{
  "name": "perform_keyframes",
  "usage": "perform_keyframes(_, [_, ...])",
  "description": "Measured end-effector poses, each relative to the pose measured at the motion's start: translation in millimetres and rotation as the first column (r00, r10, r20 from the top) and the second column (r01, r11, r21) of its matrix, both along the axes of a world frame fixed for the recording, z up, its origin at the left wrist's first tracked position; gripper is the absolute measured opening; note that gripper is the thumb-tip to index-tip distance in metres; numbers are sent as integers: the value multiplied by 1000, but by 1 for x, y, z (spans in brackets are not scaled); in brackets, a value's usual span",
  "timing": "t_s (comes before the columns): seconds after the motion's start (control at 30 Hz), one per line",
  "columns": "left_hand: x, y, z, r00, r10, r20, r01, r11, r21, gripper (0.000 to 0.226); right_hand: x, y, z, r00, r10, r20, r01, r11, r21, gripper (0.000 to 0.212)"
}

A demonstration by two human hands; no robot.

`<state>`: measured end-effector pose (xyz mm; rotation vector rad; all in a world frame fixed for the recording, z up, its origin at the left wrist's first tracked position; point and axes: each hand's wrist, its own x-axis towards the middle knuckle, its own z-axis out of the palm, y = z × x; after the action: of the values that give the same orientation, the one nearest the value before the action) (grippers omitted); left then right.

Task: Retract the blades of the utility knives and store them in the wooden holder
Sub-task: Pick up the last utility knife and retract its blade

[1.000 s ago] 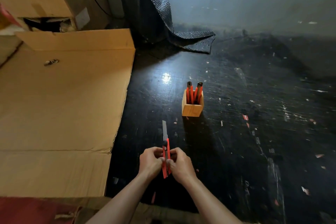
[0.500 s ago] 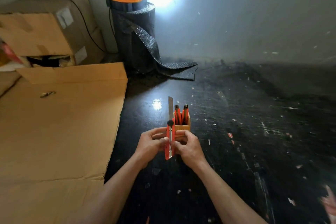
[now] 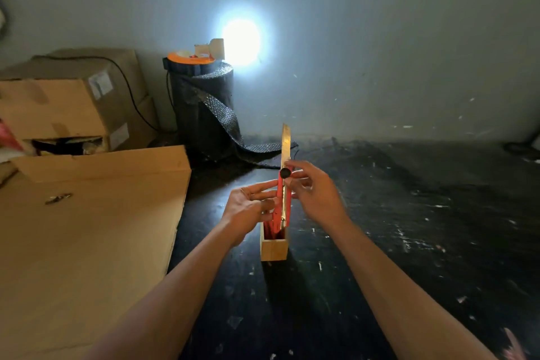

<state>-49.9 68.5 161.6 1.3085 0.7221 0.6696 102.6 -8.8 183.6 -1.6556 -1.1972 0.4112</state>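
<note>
I hold an orange utility knife (image 3: 283, 204) upright between both hands, its long metal blade (image 3: 285, 142) fully out and pointing up. My left hand (image 3: 248, 209) grips the lower handle from the left. The fingers of my right hand (image 3: 314, 193) pinch the black knob near the handle's top. Directly below and behind the knife stands the small wooden holder (image 3: 273, 248) on the dark floor. Orange knife handles (image 3: 270, 229) show inside it, partly hidden by the held knife.
A large flat cardboard sheet (image 3: 87, 231) covers the floor on the left. Cardboard boxes (image 3: 67, 105) are stacked at the back left. A black roll of bubble wrap (image 3: 204, 108) stands against the wall, one end trailing onto the floor. A bright light spot glares on the wall.
The view has tilted up and the hands have lifted the knife higher, so it now stands over the holder. My right hand has slid up to the black knob. The blade is still out.
</note>
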Motion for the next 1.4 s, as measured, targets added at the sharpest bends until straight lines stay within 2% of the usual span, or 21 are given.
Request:
perform_keyframes(0.13, [8, 0, 15, 999, 6, 36, -6, 1000, 7, 42, 6, 2, 14, 993, -6, 120, 7, 1000, -4, 20])
perform_keyframes(0.43, [10, 13, 40, 998, 21, 61, -20, 1000, -15, 34, -2, -7, 6, 999, 23, -24, -23, 999, 23, 18])
perform_keyframes(0.63, [13, 14, 39, 996, 13, 93, -3, 995, -97, 36, -3, -16, 2, 997, 54, 49, -53, 998, -14, 16])
perform_keyframes(0.83, [21, 14, 46, 997, 24, 69, -25, 1000, 12, 37, -6, -20, -5, 997, 26, 79, -23, 999, -33, 21])
perform_keyframes(0.97, [24, 18, 52, 995, 30, 91, -33, 999, 30, 36, -7, -21, -2, 985, -10, 173, 9, 1000, 7, 30])
perform_keyframes(1.1, [29, 20, 55, 996, 41, 78, -44, 998, 38, 39, -9, -19, 5, 996, -51, 71, 49, 998, 37, 22])
perform_keyframes(1.2, [30, 20, 57, 995, 43, 87, -47, 998, 36, 38, -8, -17, 7, 999, -35, 24, 34, 999, 36, 25])
perform_keyframes(1.4, [30, 21, 64, 993, 45, 108, -49, 998, 36, 35, -4, -20, 13, 996, -3, 84, 0, 999, 40, 22])
